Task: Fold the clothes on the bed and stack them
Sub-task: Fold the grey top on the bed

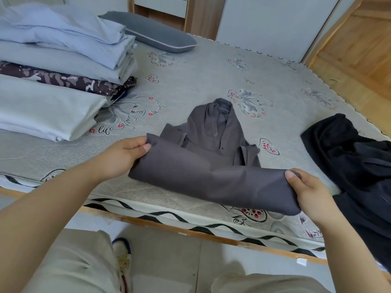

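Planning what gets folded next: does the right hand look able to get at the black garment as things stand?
Probably yes, once freed. The black garment lies just beside the right hand with nothing between them, but that hand now grips the grey garment, as does the left hand.

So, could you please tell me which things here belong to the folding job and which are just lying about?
Job: grey hoodie, held by left hand and right hand; black garment; folded stack; bed.
Lying about: grey pillow; shoe.

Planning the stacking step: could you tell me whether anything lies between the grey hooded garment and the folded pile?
Nothing visible: bare patterned mattress separates the grey hooded garment, gripped by left hand and right hand, from the folded pile.
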